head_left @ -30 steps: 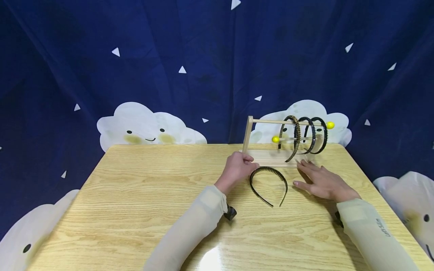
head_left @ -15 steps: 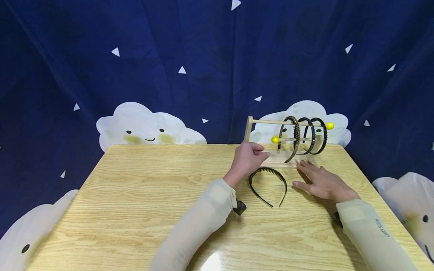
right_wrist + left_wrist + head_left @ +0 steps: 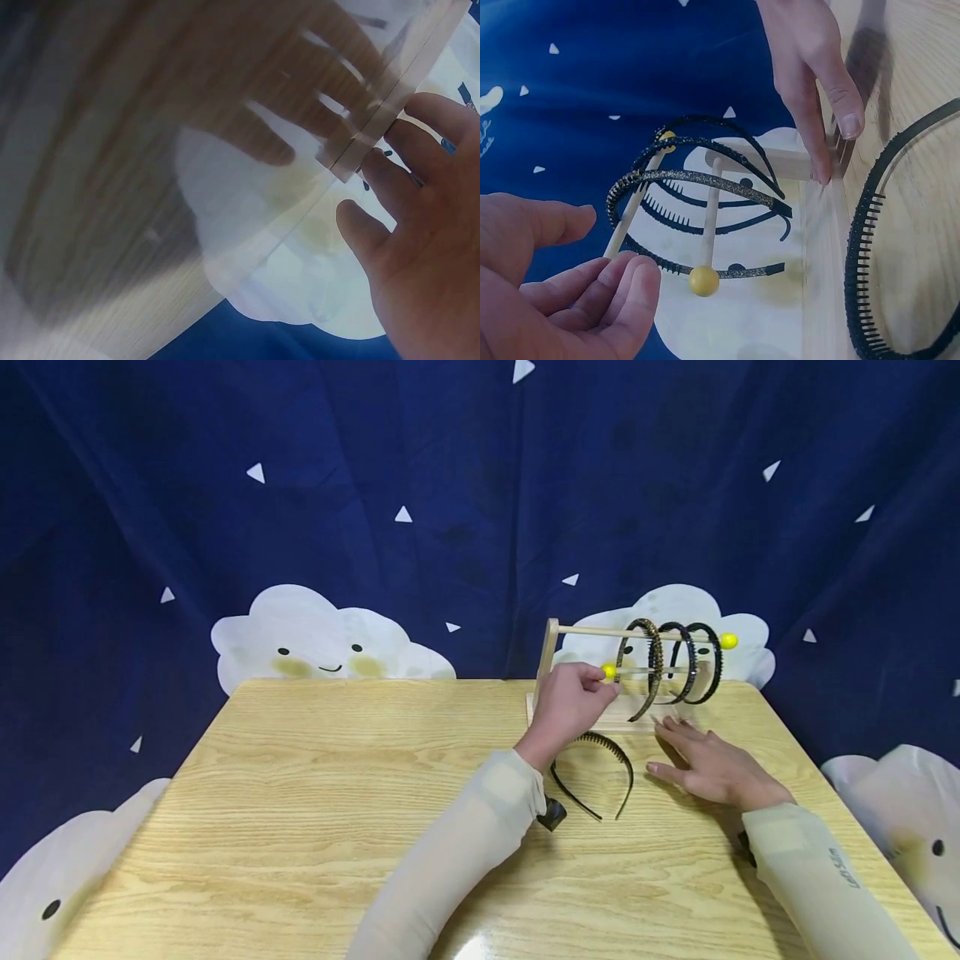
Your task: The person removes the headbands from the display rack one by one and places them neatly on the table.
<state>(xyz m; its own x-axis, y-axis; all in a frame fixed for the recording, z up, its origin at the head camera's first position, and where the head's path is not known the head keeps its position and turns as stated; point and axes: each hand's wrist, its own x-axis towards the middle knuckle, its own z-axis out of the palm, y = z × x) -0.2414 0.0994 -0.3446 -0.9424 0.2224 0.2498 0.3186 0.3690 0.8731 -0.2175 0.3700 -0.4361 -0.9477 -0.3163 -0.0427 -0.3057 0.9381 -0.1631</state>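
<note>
My left hand (image 3: 572, 700) hovers in front of the wooden headband rack (image 3: 550, 647), near the yellow ball (image 3: 704, 281) on its lower rod. In the left wrist view, thumb and loosely bent fingers stand apart with nothing between them. A gold-and-black headband (image 3: 656, 672) and two black headbands (image 3: 744, 159) hang on the rack's rods. Flat on the table lies a black toothed headband (image 3: 853, 277), partly behind my left wrist in the head view. My right hand (image 3: 716, 766) has its fingers extended, with fingertips at the right front of the rack's base (image 3: 397, 94).
The wood-grain table (image 3: 315, 810) reaches back to a dark blue curtain (image 3: 375, 460) with white clouds. Another yellow ball (image 3: 729, 642) caps the upper rod at the right. A small black device (image 3: 552, 815) sits at my left wrist.
My left hand has left the rack's left end and moved right and up toward the lower rod's yellow ball. My right hand and the headbands stay in place.
</note>
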